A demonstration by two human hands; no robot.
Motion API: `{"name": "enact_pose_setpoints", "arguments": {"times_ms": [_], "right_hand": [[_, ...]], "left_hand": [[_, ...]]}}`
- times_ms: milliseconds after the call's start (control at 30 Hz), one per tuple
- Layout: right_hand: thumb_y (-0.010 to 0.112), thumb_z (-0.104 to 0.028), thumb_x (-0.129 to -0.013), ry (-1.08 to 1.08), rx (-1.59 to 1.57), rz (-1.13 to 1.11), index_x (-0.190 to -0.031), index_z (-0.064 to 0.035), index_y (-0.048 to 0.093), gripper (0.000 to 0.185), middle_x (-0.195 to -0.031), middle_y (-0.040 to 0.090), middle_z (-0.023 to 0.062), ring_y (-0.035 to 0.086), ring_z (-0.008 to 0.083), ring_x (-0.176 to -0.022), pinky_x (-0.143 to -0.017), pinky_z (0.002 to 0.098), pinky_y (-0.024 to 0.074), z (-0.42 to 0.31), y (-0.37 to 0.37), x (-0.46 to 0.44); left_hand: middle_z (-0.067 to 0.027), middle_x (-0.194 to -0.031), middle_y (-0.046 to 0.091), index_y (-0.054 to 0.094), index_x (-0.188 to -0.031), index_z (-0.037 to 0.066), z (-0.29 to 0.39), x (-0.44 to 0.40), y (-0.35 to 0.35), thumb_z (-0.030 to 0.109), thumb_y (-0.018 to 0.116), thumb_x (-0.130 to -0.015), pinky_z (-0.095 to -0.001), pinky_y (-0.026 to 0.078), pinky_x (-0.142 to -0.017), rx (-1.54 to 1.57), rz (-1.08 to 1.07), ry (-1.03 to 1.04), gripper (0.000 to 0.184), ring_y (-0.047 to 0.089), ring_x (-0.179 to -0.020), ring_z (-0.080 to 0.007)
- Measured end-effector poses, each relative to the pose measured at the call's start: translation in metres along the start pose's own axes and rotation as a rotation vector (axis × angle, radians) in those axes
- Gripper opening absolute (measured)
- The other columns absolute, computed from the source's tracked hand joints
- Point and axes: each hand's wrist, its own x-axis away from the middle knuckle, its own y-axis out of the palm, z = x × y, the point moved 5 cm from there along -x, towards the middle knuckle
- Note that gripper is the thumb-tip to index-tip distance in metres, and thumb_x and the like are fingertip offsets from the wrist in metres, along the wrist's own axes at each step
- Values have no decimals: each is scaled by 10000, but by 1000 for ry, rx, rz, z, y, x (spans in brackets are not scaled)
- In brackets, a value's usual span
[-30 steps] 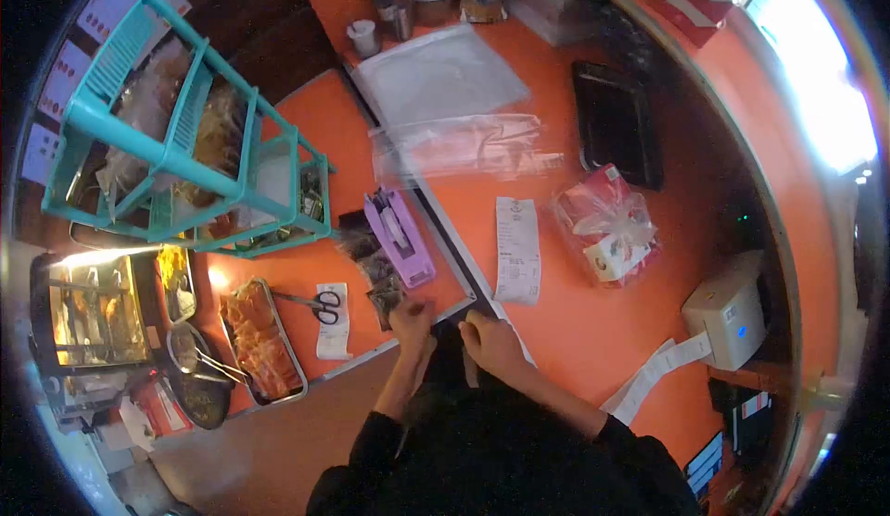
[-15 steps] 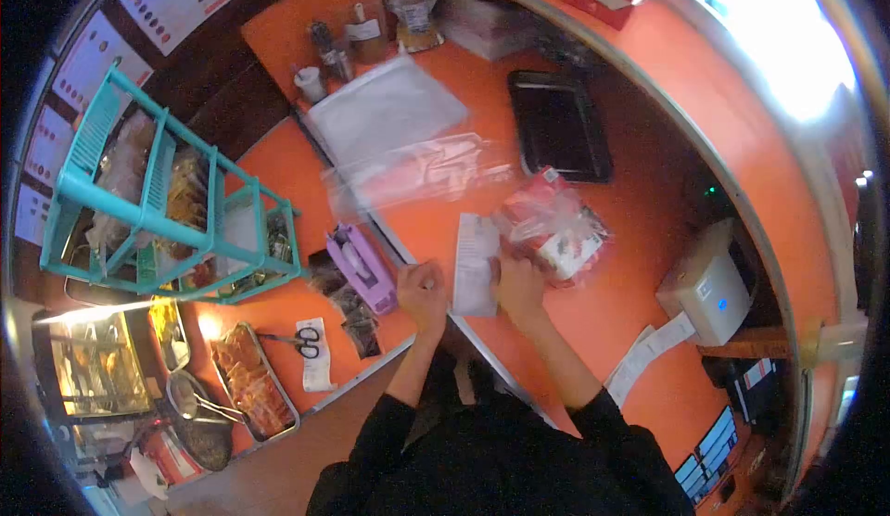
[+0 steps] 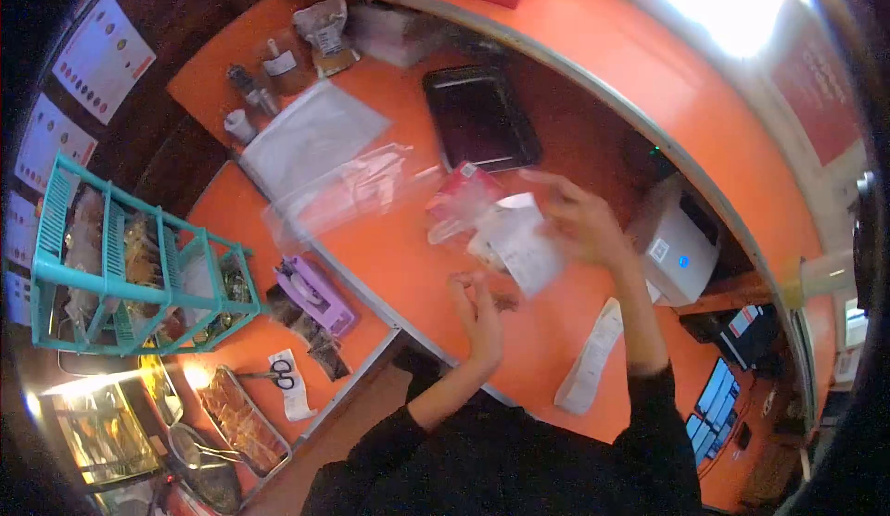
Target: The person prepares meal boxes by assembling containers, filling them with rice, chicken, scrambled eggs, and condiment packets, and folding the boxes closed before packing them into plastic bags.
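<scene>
My left hand [image 3: 477, 326] is over the orange counter, its fingers curled and thumb near the forefinger; whatever they pinch, if anything, is too small to tell. My right hand [image 3: 589, 224] is raised beside a white paper slip [image 3: 527, 254], fingers spread and blurred. The slip lies against a clear plastic package with a red and white box or label [image 3: 468, 187], partly covering it. Left of my left hand stands a purple dispenser-like device [image 3: 315, 295], on the side counter.
A black tray [image 3: 480, 117], clear bags [image 3: 348, 187] and white sheets [image 3: 315, 136] lie farther back. A teal rack [image 3: 139, 284], scissors [image 3: 280, 374] and a food tray [image 3: 246, 423] are at left. At right are a printer [image 3: 681, 247] and a paper strip [image 3: 593, 358].
The paper slip has gone from the bare counter onto the package. My right hand has lifted and spread its fingers; my left hand has moved in toward the package. The camera view has turned.
</scene>
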Motion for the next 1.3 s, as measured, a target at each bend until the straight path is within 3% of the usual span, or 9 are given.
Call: {"name": "enact_pose_setpoints", "arguments": {"times_ms": [233,367,467,600,767,867,1033,1100,1300], "right_hand": [[742,-238,-751,310,-226,-507,-918,-64,596,282,-1028,552,55,540,189,-955,-857,350,434,148,74,-32],[612,-367,-857,469,-996,-185,-1124,-93,533,390,-1104,555,38,520,170,-1015,-903,332,412,141,107,-3],[524,-378,-902,582,-1312,8,-1215,-109,507,414,-1167,549,35,497,179,-1088,-936,321,394,131,128,15],[459,-244,-916,618,-1456,293,-1337,-63,402,462,-1267,499,76,454,177,-1184,-1002,329,361,138,164,76],[478,-137,-891,804,-570,1356,-1056,-14,528,211,-1076,524,71,484,193,-1032,-910,321,384,70,128,205],[477,-126,-896,308,-241,1081,-1034,-14,515,182,-1024,518,78,482,190,-994,-870,314,388,-21,93,169],[545,-97,-844,213,-325,446,-956,24,541,165,-921,568,203,560,364,-890,-821,410,438,-47,106,-19],[546,-135,-857,148,-340,381,-1036,27,544,241,-998,589,217,562,410,-930,-850,441,438,22,168,-91],[557,-303,-855,-3,234,226,-808,15,635,331,-835,638,199,607,358,-858,-760,437,482,105,257,-238]], "left_hand": [[-21,-769,466,357,-961,113,-64,-20,1,302,451,-965,-243,399,-492,-58,151,-195,211,480,-606,-76],[-72,-966,496,380,-1084,103,-91,-30,-17,355,437,-965,-286,464,-640,-126,91,-125,284,522,-819,-118],[-107,-1129,517,348,-1306,90,-82,-39,-31,445,443,-940,-373,412,-924,-773,333,98,519,505,-1072,-238],[-114,-1368,373,260,-1404,55,-83,-36,-25,510,354,-947,-354,268,-1067,-88,-81,-182,652,339,-1276,-242],[-99,-1404,346,286,-1396,41,-159,-60,-5,496,318,-959,-356,270,-1068,-148,-456,-197,632,315,-1302,-226],[-93,-1404,349,291,-1396,43,-172,-67,21,486,311,-963,-361,269,-1070,-312,-668,-131,620,313,-1305,-222],[-126,-1261,461,401,-1300,4,-93,-84,-12,258,425,-960,-378,366,-978,-445,-567,205,425,461,-1148,-243],[-120,-1152,516,475,-1217,-20,-74,-100,-64,198,466,-937,-359,425,-896,-726,-356,428,355,515,-1066,-221],[-128,-1055,584,569,-1100,8,5,-94,-146,57,485,-899,-314,449,-875,-654,-260,284,223,573,-981,-203]]}}
